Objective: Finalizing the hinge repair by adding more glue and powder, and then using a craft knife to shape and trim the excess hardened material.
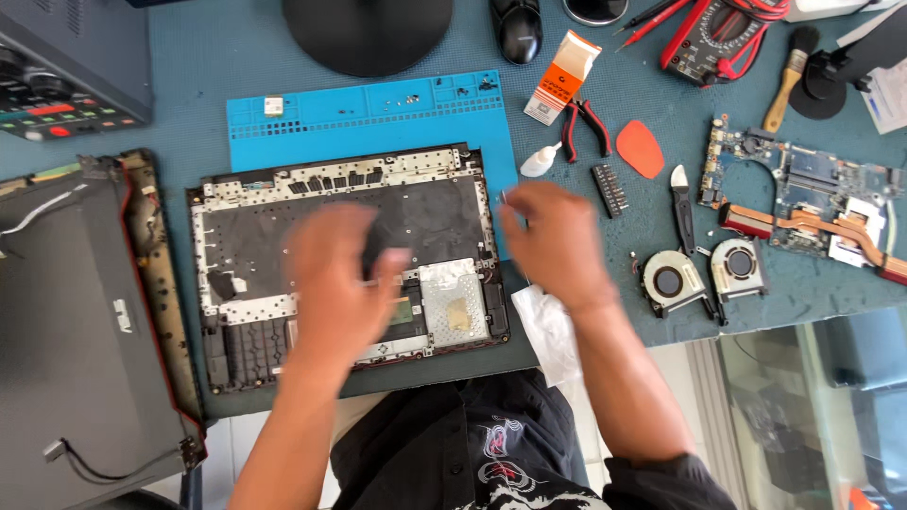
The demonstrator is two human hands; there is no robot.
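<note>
Blue mat [378, 118], pliers [586, 127] and two fans [704, 274] surround the opened laptop base [350, 264]. Left hand [335, 283] hovers blurred over it, fingers' state unclear; right hand [557, 241] pinches something tiny at its right edge.

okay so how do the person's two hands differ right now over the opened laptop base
The left hand hovers over the middle of the laptop base, while the right hand sits at its right edge. The right hand seems to pinch something tiny and pale; whether the left hand holds anything is unclear. Both are bare and motion-blurred.
</note>
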